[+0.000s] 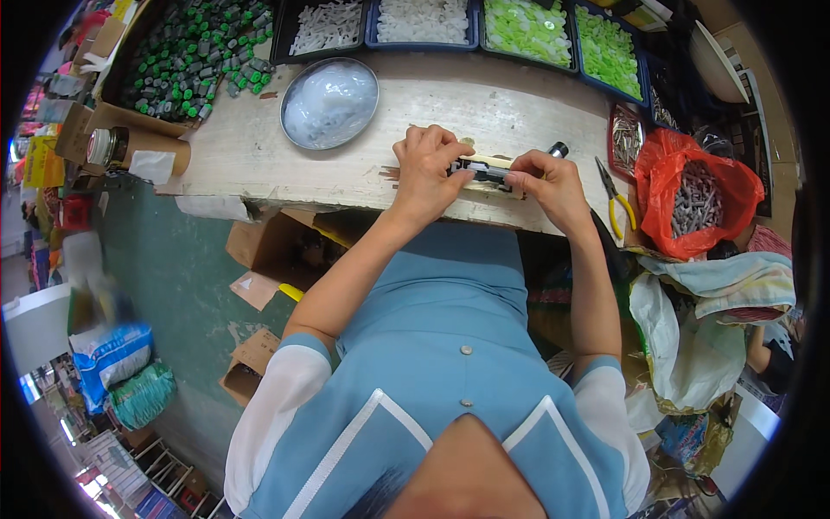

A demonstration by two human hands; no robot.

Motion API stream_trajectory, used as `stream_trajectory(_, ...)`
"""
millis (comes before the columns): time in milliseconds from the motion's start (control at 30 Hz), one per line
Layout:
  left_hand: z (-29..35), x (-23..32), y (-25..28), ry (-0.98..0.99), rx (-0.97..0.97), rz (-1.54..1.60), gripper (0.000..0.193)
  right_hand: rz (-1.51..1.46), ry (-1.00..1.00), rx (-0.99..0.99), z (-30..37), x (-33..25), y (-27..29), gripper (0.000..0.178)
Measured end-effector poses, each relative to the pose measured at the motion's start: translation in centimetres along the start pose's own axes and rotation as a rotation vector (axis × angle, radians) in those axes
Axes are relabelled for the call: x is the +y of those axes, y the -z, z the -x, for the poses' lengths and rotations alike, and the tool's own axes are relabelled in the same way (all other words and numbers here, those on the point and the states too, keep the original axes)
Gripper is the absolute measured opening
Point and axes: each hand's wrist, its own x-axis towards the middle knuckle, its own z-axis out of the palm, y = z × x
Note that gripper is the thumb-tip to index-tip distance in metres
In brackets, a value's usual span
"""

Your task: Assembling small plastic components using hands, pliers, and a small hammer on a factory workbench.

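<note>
My left hand (424,177) is closed at the near side of the whitish workbench (450,95), its thumb and fingers pinching one end of a small black-and-grey plastic assembly (487,172). From the other side my right hand (558,192) pinches the opposite end of that piece. The assembly lies lengthwise between both hands, over a cream-coloured strip (493,160) on the bench. My fingers cover both of its ends, so its exact kind is hidden. Just beyond my right fingers, a short black cylindrical piece (559,150) sticks out.
A metal dish (285,117) holds something pale and glossy. Trays of white parts (422,22) and green parts (529,35) line the back, with a box of black-green pieces (186,65) at left. Yellow-handled pliers (619,208) lie at right beside a red bag (661,229) of grey parts.
</note>
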Motion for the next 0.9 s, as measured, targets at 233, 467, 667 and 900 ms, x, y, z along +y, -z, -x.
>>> stream_trajectory(233,-0.02,-0.09,0.03,0.006,-0.012,0.006,0.029,0.059,0.028,-0.016,-0.1,-0.21,0.19,0.011)
stream_trajectory(467,0.09,-0.1,0.05,0.007,-0.008,-0.002,0.029,0.103,-0.015,-0.011,-0.42,-0.49,-0.1,0.008)
stream_trajectory(667,0.23,-0.11,-0.01,-0.034,0.01,-0.017,0.018,0.157,-0.01,-0.001,-0.51,-0.47,-0.17,0.008)
stream_trajectory(900,0.44,-0.3,-0.25,-0.107,0.061,-0.003,0.013,0.172,-0.019,-0.012,-0.57,-0.84,-0.18,0.008)
